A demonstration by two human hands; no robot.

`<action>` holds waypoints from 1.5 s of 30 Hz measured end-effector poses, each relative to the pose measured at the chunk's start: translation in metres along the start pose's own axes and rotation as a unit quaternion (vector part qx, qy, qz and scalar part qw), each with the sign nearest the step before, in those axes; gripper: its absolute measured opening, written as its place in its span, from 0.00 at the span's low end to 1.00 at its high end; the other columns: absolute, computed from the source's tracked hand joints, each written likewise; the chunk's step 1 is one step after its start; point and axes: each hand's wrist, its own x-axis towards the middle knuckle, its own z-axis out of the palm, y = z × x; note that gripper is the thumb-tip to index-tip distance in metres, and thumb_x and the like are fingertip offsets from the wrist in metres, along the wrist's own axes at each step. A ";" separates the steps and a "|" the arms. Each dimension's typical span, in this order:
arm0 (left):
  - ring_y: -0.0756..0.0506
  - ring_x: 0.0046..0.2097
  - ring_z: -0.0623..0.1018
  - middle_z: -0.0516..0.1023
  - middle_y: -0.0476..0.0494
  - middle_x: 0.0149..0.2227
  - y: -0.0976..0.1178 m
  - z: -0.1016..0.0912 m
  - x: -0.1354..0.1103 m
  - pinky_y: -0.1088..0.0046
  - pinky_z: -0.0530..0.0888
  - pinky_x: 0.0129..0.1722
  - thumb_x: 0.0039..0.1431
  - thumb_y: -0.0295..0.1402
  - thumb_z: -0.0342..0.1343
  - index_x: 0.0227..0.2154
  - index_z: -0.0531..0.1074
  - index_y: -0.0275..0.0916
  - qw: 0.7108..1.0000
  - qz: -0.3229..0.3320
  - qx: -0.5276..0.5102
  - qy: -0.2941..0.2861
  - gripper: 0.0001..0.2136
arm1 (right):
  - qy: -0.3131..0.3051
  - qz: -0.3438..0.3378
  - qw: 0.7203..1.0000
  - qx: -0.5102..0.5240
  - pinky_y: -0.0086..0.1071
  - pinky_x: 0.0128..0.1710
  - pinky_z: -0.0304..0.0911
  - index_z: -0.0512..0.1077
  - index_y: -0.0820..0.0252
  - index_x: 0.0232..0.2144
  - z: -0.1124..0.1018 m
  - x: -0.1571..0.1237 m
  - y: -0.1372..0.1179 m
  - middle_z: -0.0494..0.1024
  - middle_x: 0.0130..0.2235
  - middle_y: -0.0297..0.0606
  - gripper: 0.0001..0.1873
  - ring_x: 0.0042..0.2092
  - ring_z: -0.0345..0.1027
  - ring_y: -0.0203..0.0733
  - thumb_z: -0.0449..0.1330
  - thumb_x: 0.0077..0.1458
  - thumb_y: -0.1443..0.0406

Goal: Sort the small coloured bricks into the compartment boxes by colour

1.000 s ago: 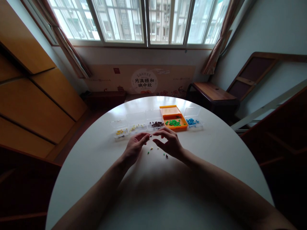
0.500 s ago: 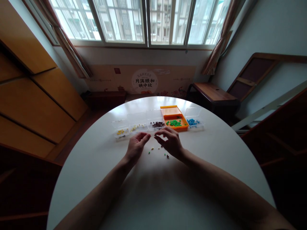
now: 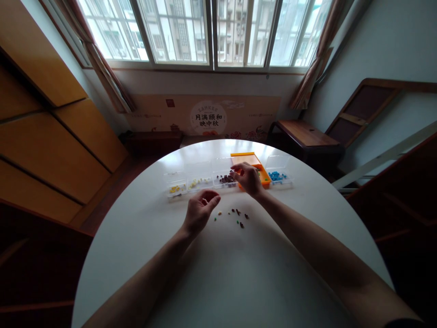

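Observation:
My right hand [image 3: 249, 179] reaches over the front of the orange box [image 3: 266, 182], its thumb and fingertips pinched at a small dark brown building piece [image 3: 231, 172]. Those fingertips are just above the clear compartment of dark brown pieces [image 3: 225, 179]. My left hand [image 3: 201, 210] rests low over the table, with curled fingers and the thumb near the index fingertip. Whatever it may hold is hidden. Right of that hand lie loose brown pieces [image 3: 242, 224], green pieces [image 3: 215, 219] and a yellowish piece [image 3: 220, 212]. My right hand covers most of the green pieces in the box.
Clear compartments with open lids hold yellow pieces [image 3: 175, 188], pale yellow pieces [image 3: 194, 183] and blue pieces [image 3: 276, 176]. They line the far side of the round white table [image 3: 218, 273]. Beyond it are a wooden stool [image 3: 307, 132] and a window [image 3: 180, 32].
My right hand has moved away from my left, forward and right to the brown compartment and orange box. More loose brown pieces now show on the table. The view has shifted slightly.

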 end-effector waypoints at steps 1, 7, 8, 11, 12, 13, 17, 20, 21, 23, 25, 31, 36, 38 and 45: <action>0.51 0.27 0.70 0.74 0.48 0.27 0.000 0.001 -0.001 0.74 0.66 0.28 0.53 0.37 0.60 0.30 0.74 0.37 0.999 0.023 0.024 -0.006 0.08 | -0.011 0.006 1.000 0.001 0.31 0.32 0.62 0.77 0.60 0.35 0.001 0.004 0.002 0.76 0.32 0.36 0.07 0.27 0.65 0.35 0.62 0.51 0.68; 0.45 0.41 0.72 0.76 0.44 0.36 0.003 0.010 -0.014 0.67 0.69 0.43 0.58 0.31 0.56 0.40 0.75 0.41 0.943 0.237 0.186 -0.139 0.07 | -0.006 0.003 1.000 0.023 0.30 0.33 0.63 0.77 0.61 0.35 -0.001 -0.002 0.013 0.77 0.32 0.37 0.07 0.27 0.65 0.34 0.61 0.52 0.68; 0.45 0.42 0.71 0.76 0.43 0.38 0.003 0.012 -0.016 0.66 0.68 0.45 0.60 0.31 0.55 0.42 0.75 0.42 0.925 0.264 0.213 -0.172 0.09 | -0.006 -0.001 1.000 0.025 0.30 0.33 0.63 0.77 0.61 0.35 -0.003 -0.007 0.015 0.77 0.32 0.37 0.07 0.27 0.65 0.34 0.61 0.52 0.68; 0.44 0.43 0.70 0.77 0.43 0.41 0.005 0.019 -0.021 0.65 0.66 0.46 0.62 0.31 0.52 0.46 0.74 0.46 0.878 0.306 0.281 -0.238 0.12 | -0.012 -0.010 0.999 0.028 0.30 0.31 0.63 0.77 0.61 0.36 -0.008 -0.020 0.021 0.76 0.32 0.37 0.08 0.27 0.64 0.34 0.60 0.53 0.67; 0.44 0.43 0.70 0.76 0.43 0.41 0.005 0.020 -0.022 0.65 0.66 0.46 0.62 0.31 0.51 0.47 0.73 0.46 0.869 0.309 0.296 -0.249 0.12 | -0.014 -0.012 0.999 0.030 0.30 0.31 0.63 0.77 0.61 0.36 -0.009 -0.023 0.022 0.76 0.32 0.37 0.08 0.26 0.64 0.34 0.60 0.54 0.67; 0.44 0.43 0.70 0.76 0.43 0.42 0.006 0.021 -0.023 0.65 0.65 0.46 0.63 0.32 0.51 0.48 0.73 0.47 0.862 0.310 0.308 -0.258 0.12 | -0.015 -0.014 0.999 0.031 0.30 0.31 0.63 0.77 0.61 0.36 -0.011 -0.026 0.023 0.76 0.32 0.37 0.08 0.27 0.64 0.34 0.59 0.54 0.67; 0.44 0.44 0.70 0.75 0.44 0.46 0.010 0.020 -0.022 0.65 0.63 0.46 0.62 0.32 0.52 0.42 0.75 0.47 0.848 0.316 0.324 -0.277 0.09 | -0.010 -0.017 0.999 0.035 0.30 0.31 0.63 0.77 0.61 0.35 -0.014 -0.033 0.024 0.76 0.31 0.37 0.07 0.28 0.64 0.35 0.59 0.54 0.67; 0.44 0.45 0.69 0.75 0.45 0.44 0.012 0.019 -0.021 0.65 0.62 0.46 0.60 0.31 0.54 0.36 0.76 0.46 0.846 0.323 0.315 -0.283 0.06 | -0.004 -0.014 0.999 0.036 0.30 0.31 0.63 0.77 0.61 0.34 -0.015 -0.036 0.022 0.75 0.31 0.37 0.07 0.28 0.64 0.35 0.59 0.54 0.68; 0.44 0.45 0.69 0.76 0.45 0.43 0.011 0.019 -0.020 0.65 0.62 0.46 0.60 0.31 0.55 0.34 0.76 0.46 0.848 0.322 0.311 -0.284 0.06 | -0.004 -0.014 0.999 0.037 0.30 0.31 0.63 0.77 0.61 0.34 -0.016 -0.036 0.021 0.75 0.31 0.37 0.07 0.27 0.64 0.35 0.59 0.54 0.68; 0.44 0.44 0.70 0.76 0.46 0.41 0.009 0.019 -0.019 0.65 0.63 0.46 0.60 0.31 0.54 0.32 0.76 0.44 0.855 0.316 0.302 -0.281 0.06 | -0.007 -0.018 0.999 0.042 0.30 0.31 0.63 0.77 0.60 0.34 -0.016 -0.039 0.018 0.74 0.30 0.36 0.06 0.28 0.64 0.35 0.59 0.54 0.68; 0.45 0.42 0.70 0.77 0.45 0.38 0.004 0.019 -0.016 0.65 0.64 0.45 0.61 0.33 0.54 0.31 0.76 0.44 0.874 0.304 0.282 -0.255 0.07 | -0.017 -0.025 0.998 0.056 0.29 0.31 0.62 0.76 0.60 0.33 -0.016 -0.041 0.015 0.75 0.30 0.36 0.06 0.28 0.64 0.35 0.59 0.54 0.68; 0.47 0.37 0.73 0.76 0.44 0.33 -0.001 0.015 -0.004 0.71 0.69 0.39 0.58 0.36 0.58 0.30 0.77 0.39 0.977 0.166 0.103 -0.084 0.07 | -0.045 -0.074 0.990 0.111 0.28 0.29 0.63 0.75 0.60 0.34 -0.013 -0.050 -0.003 0.73 0.30 0.34 0.05 0.27 0.62 0.33 0.60 0.53 0.69; 0.50 0.30 0.71 0.76 0.45 0.31 -0.002 0.011 0.004 0.74 0.67 0.30 0.53 0.40 0.60 0.29 0.77 0.37 0.998 0.055 -0.004 -0.025 0.10 | -0.057 -0.137 0.981 0.123 0.28 0.29 0.64 0.74 0.58 0.36 -0.014 -0.056 -0.018 0.74 0.31 0.35 0.08 0.28 0.63 0.33 0.60 0.51 0.69; 0.50 0.29 0.70 0.76 0.45 0.31 -0.004 0.011 0.005 0.75 0.67 0.29 0.52 0.41 0.61 0.29 0.77 0.37 0.999 0.033 -0.029 -0.019 0.11 | -0.049 -0.159 0.979 0.118 0.29 0.29 0.64 0.74 0.59 0.36 -0.014 -0.057 -0.022 0.74 0.31 0.35 0.08 0.28 0.63 0.33 0.60 0.52 0.69; 0.51 0.28 0.69 0.75 0.46 0.29 -0.002 0.010 0.003 0.76 0.65 0.29 0.50 0.44 0.62 0.26 0.76 0.36 0.999 0.020 -0.021 -0.024 0.13 | -0.053 -0.174 0.977 0.110 0.28 0.29 0.64 0.75 0.58 0.31 -0.010 -0.059 -0.026 0.74 0.30 0.36 0.06 0.28 0.65 0.33 0.58 0.58 0.64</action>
